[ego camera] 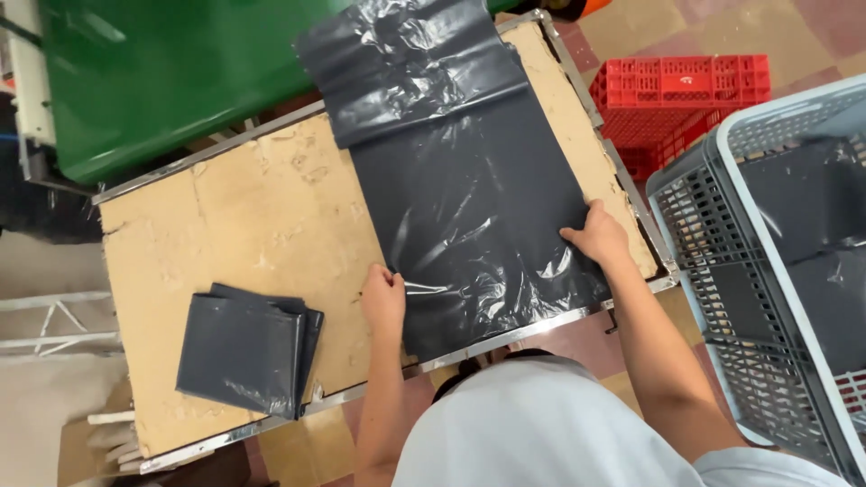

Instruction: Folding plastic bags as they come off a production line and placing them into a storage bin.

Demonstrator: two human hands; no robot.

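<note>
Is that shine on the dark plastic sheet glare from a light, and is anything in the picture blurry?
Head view: yes, pale streaks of glare run across the creases of the dark plastic sheet, strongest between the left hand and right hand; lighting is soft and even, shadows faint; the picture is mostly sharp; the table edges look slanted by the lens.

Your hands press a dark grey plastic bag [469, 207] spread flat across the table; a folded stack of grey bags [245, 347] lies to its left. No labels, signs or screens show.
</note>
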